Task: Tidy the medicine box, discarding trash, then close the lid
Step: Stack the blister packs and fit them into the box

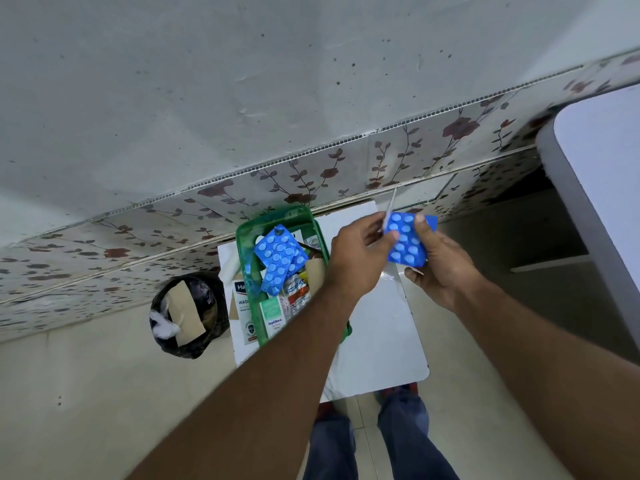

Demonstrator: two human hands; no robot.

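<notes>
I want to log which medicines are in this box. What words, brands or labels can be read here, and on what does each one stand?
"Optibex": small green and white carton in the green medicine box.
"Ha" and "WASH", cut off by the box wall: white packet beside the box.
Red and white sachets: print too blurred to read.
Blue blister strips in the box and in the hands: no readable text.

The counter (381, 334) right of the box (249, 233) lies bare and open; blister packs (277, 261) crowd the box; the bin (188, 315) blocks its left.
</notes>
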